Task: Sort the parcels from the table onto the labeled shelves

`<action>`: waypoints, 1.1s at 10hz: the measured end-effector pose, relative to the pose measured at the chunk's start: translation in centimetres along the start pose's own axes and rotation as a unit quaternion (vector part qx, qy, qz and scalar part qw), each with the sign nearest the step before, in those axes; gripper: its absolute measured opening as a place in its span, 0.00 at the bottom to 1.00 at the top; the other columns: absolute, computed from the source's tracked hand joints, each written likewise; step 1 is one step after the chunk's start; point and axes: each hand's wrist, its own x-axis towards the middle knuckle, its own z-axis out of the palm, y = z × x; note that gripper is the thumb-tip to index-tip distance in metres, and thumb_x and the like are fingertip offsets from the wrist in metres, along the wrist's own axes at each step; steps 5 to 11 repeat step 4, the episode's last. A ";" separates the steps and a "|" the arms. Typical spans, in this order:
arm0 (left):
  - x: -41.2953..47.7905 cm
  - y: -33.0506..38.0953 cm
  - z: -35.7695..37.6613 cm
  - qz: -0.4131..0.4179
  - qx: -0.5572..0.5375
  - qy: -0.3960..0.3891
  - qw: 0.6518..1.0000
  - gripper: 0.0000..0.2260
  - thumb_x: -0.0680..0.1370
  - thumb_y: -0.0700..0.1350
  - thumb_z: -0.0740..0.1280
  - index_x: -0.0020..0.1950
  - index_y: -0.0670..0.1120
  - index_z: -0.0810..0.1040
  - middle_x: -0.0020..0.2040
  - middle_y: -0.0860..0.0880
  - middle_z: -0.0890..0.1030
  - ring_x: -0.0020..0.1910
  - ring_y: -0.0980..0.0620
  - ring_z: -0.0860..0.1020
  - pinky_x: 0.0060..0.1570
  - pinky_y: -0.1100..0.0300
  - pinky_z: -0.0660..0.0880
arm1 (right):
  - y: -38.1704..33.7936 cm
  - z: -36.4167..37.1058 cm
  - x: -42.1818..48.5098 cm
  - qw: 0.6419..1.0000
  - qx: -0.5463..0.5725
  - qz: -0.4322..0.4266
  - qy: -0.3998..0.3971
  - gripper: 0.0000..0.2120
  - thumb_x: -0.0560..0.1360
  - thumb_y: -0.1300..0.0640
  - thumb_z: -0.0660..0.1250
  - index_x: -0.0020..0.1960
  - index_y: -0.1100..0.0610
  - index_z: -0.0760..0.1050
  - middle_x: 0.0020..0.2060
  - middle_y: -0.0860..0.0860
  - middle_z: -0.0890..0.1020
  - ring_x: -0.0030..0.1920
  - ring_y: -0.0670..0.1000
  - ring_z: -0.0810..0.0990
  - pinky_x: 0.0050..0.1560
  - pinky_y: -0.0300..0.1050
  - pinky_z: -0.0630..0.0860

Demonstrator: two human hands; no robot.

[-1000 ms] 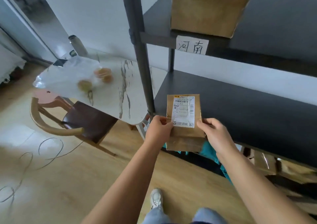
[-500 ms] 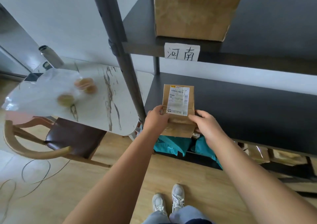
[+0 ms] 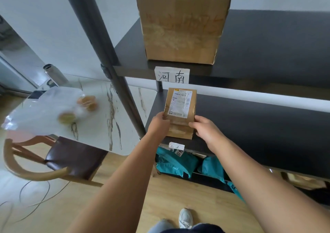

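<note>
A small brown paper parcel (image 3: 180,123) with a white shipping label lies over the front left of the dark middle shelf (image 3: 259,134). My left hand (image 3: 159,124) grips its left edge and my right hand (image 3: 205,128) grips its right edge. A white handwritten label (image 3: 176,146) hangs on that shelf's front edge just below the parcel. The upper shelf (image 3: 267,41) carries a large cardboard box (image 3: 182,23) and a handwritten label (image 3: 172,75) on its front edge.
A grey shelf post (image 3: 110,68) rises left of my hands. The marble-topped table (image 3: 110,111) with a clear bag (image 3: 48,109) of round items stands to the left, a wooden chair (image 3: 59,163) beneath it. Teal parcels (image 3: 175,163) lie on the bottom shelf. Cables (image 3: 35,200) trail on the floor.
Both hands have carried the parcel forward and up, from in front of the shelf edge to over the middle shelf. The view has moved closer to the shelves.
</note>
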 end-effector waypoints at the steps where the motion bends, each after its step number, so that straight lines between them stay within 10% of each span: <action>1: -0.5 -0.8 0.2 0.020 0.020 0.010 1.000 0.18 0.80 0.37 0.59 0.70 0.44 0.72 0.65 0.45 0.78 0.48 0.48 0.77 0.47 0.51 0.76 | 0.5 -0.2 0.1 1.000 -0.010 -0.002 0.013 0.27 0.77 0.56 0.68 0.75 0.53 0.67 0.69 0.51 0.76 0.64 0.51 0.75 0.69 0.54 0.71; 11: -4.0 -3.3 0.0 0.039 0.132 0.032 0.990 0.21 0.79 0.40 0.59 0.73 0.46 0.66 0.71 0.43 0.70 0.62 0.42 0.76 0.54 0.51 0.76 | 1.9 -0.2 -2.0 0.994 -0.034 -0.015 0.101 0.25 0.78 0.58 0.66 0.74 0.54 0.69 0.68 0.54 0.75 0.66 0.56 0.75 0.67 0.57 0.72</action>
